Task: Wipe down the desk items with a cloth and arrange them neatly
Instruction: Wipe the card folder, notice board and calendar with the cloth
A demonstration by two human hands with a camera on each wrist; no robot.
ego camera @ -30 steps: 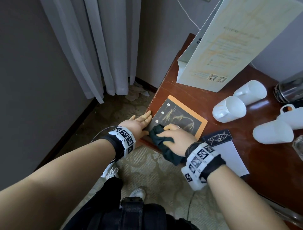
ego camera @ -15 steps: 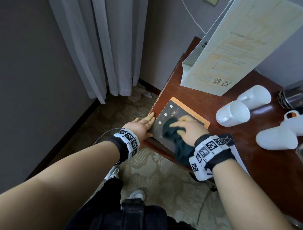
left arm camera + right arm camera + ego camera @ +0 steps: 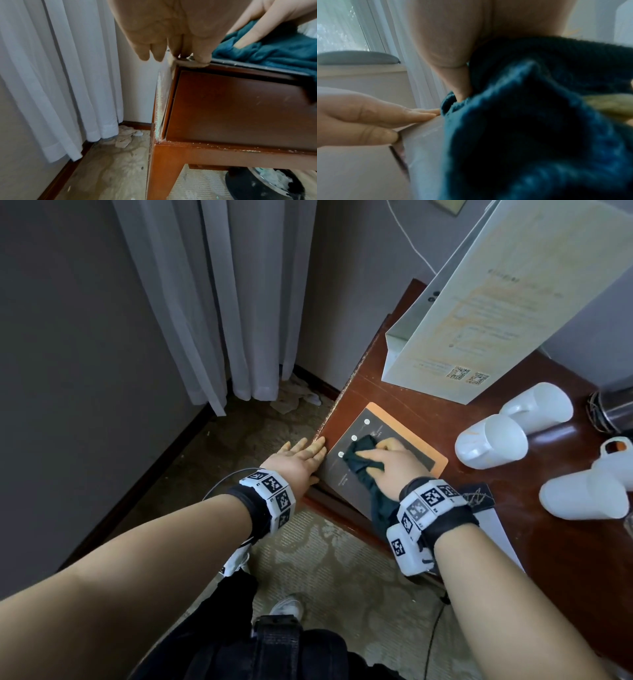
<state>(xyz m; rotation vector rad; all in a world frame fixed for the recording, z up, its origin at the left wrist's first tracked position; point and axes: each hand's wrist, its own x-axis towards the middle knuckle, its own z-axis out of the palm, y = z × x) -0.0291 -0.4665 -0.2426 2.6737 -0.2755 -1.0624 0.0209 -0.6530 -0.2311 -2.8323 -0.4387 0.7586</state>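
By the curtain (image 3: 219,302), the left hand (image 3: 298,462) lies flat with fingers straight, its tips braced against the near edge of the dark, orange-rimmed mat (image 3: 349,474) at the tabletop (image 3: 534,542) corner. Just to its right, the right hand (image 3: 390,465) presses a bunched teal cloth (image 3: 359,455) onto the mat, fingers curled over it. Beyond that hand lie three white mugs (image 3: 489,445) on their sides.

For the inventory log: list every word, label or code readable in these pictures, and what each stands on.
No text can be read.
Tall paper bag: printed lines and two QR codes, too small and blurred.
Dark card with orange border: three white dots and faint print, illegible.
Small dark card: white scribble pattern, no legible words.
Wristbands: square marker patterns, no words.
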